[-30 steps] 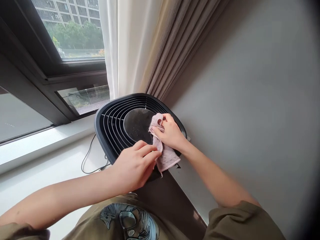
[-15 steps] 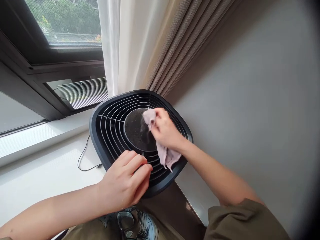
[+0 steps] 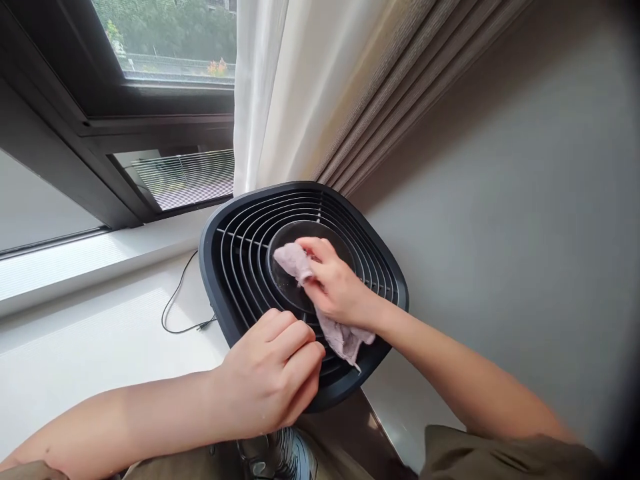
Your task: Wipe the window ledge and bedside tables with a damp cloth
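A thin black cord (image 3: pixel 163 322) lies on the white ledge (image 3: pixel 125 340) beside a black plastic rounded-square appliance (image 3: pixel 213 267), with a white sheer curtain (image 3: pixel 257 87) and a pleated grey-brown curtain (image 3: pixel 400 113) behind. The right hand (image 3: pixel 337 283) pinches a pale pink cloth (image 3: pixel 293 260) over the dark round disc (image 3: pixel 290 292) inside the ringed grille, hiding much of it; contact seems likely. The left hand (image 3: pixel 273 373) curls before the near rim, fingertips hidden, so whether it grips anything I cannot tell.
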A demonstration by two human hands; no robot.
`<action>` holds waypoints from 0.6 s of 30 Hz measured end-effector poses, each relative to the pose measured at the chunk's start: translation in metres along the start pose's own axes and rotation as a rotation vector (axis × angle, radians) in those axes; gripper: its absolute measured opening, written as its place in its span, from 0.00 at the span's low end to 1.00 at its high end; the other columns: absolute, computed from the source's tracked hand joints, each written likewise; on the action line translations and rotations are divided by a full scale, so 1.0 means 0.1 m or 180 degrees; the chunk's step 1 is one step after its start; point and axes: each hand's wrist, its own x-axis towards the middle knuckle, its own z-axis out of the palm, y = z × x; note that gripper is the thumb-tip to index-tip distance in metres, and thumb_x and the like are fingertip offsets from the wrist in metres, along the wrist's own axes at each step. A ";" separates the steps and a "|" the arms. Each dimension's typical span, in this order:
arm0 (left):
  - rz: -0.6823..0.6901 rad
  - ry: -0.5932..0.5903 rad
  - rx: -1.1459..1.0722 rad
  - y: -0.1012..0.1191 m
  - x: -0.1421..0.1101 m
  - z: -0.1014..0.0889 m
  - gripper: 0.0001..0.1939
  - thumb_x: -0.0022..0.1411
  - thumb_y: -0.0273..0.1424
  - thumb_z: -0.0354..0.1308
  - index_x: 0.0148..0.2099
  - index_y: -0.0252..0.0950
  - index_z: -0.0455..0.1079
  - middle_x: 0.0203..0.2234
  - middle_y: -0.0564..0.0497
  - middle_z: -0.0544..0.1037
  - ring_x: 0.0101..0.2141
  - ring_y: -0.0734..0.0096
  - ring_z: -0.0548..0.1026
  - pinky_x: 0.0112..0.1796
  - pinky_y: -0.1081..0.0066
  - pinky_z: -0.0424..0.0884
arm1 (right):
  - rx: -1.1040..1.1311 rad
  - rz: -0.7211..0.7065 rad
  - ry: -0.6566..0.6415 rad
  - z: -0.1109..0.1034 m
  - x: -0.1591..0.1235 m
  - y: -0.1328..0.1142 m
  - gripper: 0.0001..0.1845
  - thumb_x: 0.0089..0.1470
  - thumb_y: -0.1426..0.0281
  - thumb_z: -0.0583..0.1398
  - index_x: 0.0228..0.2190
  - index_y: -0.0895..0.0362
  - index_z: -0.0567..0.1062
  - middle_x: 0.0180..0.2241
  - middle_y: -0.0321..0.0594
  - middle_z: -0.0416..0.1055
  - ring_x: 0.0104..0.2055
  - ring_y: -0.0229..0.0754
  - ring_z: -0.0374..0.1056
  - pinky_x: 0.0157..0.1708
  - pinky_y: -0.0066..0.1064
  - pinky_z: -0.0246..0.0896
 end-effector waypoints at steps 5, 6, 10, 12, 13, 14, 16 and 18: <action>0.0052 -0.0064 -0.0034 -0.02 0.00 0.00 0.06 0.64 0.23 0.51 0.37 0.33 0.68 0.27 0.47 0.70 0.30 0.69 0.65 0.31 0.68 0.64 | -0.0242 0.0445 0.0367 -0.03 0.10 0.21 0.10 0.53 0.79 0.53 0.33 0.58 0.73 0.46 0.50 0.66 0.47 0.49 0.62 0.49 0.46 0.62; 0.0059 -0.0066 -0.0032 -0.03 0.00 0.00 0.06 0.63 0.23 0.51 0.37 0.33 0.68 0.27 0.47 0.70 0.29 0.69 0.64 0.31 0.68 0.64 | -0.0201 0.0344 0.0321 -0.02 0.14 0.21 0.10 0.52 0.79 0.53 0.32 0.58 0.73 0.46 0.49 0.66 0.47 0.49 0.62 0.50 0.47 0.62; 0.0047 -0.0009 -0.0047 -0.03 -0.01 0.00 0.05 0.63 0.23 0.52 0.36 0.32 0.69 0.27 0.47 0.71 0.29 0.69 0.64 0.30 0.67 0.63 | 0.0272 -0.0584 -0.0255 0.00 0.12 0.05 0.09 0.54 0.78 0.54 0.32 0.56 0.74 0.48 0.46 0.69 0.48 0.47 0.63 0.49 0.44 0.64; 0.0051 0.0024 -0.0064 -0.03 0.00 0.00 0.05 0.62 0.23 0.52 0.36 0.32 0.69 0.27 0.47 0.71 0.29 0.69 0.65 0.30 0.67 0.63 | 0.0365 -0.0798 -0.0404 -0.03 0.07 0.02 0.10 0.54 0.78 0.54 0.33 0.55 0.74 0.47 0.45 0.70 0.48 0.45 0.64 0.47 0.42 0.66; 0.0066 0.0030 -0.0063 -0.03 0.00 0.00 0.05 0.62 0.23 0.52 0.36 0.32 0.69 0.27 0.47 0.71 0.29 0.69 0.65 0.30 0.67 0.63 | 0.0318 -0.0780 -0.0375 -0.04 0.07 0.05 0.11 0.54 0.78 0.54 0.34 0.55 0.74 0.47 0.45 0.70 0.48 0.45 0.64 0.47 0.42 0.67; 0.0090 0.0034 -0.0058 -0.02 0.00 0.00 0.05 0.62 0.22 0.52 0.36 0.32 0.70 0.27 0.47 0.71 0.29 0.69 0.65 0.30 0.67 0.63 | 0.0237 -0.0716 -0.0291 -0.06 0.08 0.09 0.11 0.54 0.79 0.54 0.34 0.56 0.74 0.48 0.46 0.70 0.48 0.46 0.65 0.47 0.43 0.66; 0.0124 0.0026 -0.0038 -0.02 0.00 0.00 0.05 0.62 0.22 0.52 0.37 0.32 0.70 0.27 0.47 0.72 0.29 0.69 0.65 0.29 0.67 0.63 | 0.0077 -0.0581 -0.0101 -0.05 0.15 0.19 0.12 0.55 0.79 0.53 0.35 0.56 0.75 0.48 0.47 0.71 0.49 0.47 0.65 0.49 0.45 0.65; 0.0135 0.0036 -0.0030 -0.03 0.00 0.00 0.05 0.61 0.22 0.53 0.37 0.31 0.70 0.27 0.47 0.72 0.28 0.68 0.64 0.29 0.67 0.63 | 0.0058 -0.0646 -0.0091 -0.03 0.21 0.24 0.12 0.55 0.79 0.53 0.34 0.56 0.75 0.49 0.46 0.71 0.49 0.46 0.64 0.50 0.45 0.65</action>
